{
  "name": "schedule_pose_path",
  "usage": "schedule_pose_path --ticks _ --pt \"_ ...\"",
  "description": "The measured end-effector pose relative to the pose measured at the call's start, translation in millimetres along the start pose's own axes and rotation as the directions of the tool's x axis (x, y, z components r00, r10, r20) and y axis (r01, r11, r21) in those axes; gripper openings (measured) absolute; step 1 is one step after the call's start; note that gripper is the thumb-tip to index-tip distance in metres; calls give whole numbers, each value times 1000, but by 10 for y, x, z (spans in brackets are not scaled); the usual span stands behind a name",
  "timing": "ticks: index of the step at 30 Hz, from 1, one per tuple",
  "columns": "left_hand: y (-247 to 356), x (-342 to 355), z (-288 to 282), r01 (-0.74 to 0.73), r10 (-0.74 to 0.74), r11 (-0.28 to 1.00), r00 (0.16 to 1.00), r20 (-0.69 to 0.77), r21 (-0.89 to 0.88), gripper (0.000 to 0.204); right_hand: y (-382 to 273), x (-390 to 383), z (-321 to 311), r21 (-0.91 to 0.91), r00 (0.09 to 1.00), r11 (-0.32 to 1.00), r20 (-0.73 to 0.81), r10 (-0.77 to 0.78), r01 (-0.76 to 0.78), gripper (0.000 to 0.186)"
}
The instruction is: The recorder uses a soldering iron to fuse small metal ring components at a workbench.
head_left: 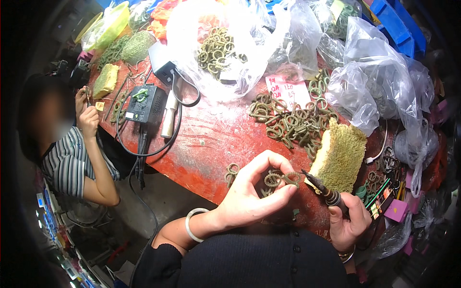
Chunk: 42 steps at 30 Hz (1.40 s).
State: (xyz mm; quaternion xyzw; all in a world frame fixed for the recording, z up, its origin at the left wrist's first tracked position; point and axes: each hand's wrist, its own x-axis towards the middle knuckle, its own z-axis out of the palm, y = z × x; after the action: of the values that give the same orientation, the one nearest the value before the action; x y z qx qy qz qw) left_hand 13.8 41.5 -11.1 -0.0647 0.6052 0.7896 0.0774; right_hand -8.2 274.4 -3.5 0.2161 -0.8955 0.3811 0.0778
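Note:
My left hand [249,194] pinches small greenish-brown ribbed rings [273,180] between thumb and fingertips, over the near edge of the red table [201,149]. Closed around the handle of a soldering iron [331,196] is my right hand [349,223]. The iron's dark tip points up and left, close to the held rings; whether it touches them I cannot tell. Just beyond the tip lies a yellow-green sponge [342,151]. A heap of similar rings [293,122] spreads past it, and a few loose rings [232,173] sit left of my left hand.
Clear plastic bags, one holding rings [216,50], line the far side. A black control box [145,106] with looping cables stands left. A paper note [288,91] lies by the heap. At far left, another person [93,158] handles a small item. Pink blocks [396,210] sit right.

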Motion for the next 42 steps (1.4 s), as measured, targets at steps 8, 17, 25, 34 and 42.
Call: schedule_pose_path --ticks 8,17,25,34,42 --pt "-24 27 10 -2 2 1000 998 65 1 21 27 -45 13 117 991 985 -27 133 -129 35" --pt "-41 25 49 -82 81 997 988 132 5 17 -110 116 67 357 967 899 53 250 -252 21" --pt "-32 23 72 92 -72 993 967 243 -69 17 -164 148 67 404 953 867 200 226 -290 20" --pt "-8 17 36 117 -106 991 982 158 -65 21 -176 151 19 482 897 759 185 400 -438 15" --pt "154 28 -317 -230 247 853 969 25 469 15 75 130 169 154 921 952 -249 298 -266 23"
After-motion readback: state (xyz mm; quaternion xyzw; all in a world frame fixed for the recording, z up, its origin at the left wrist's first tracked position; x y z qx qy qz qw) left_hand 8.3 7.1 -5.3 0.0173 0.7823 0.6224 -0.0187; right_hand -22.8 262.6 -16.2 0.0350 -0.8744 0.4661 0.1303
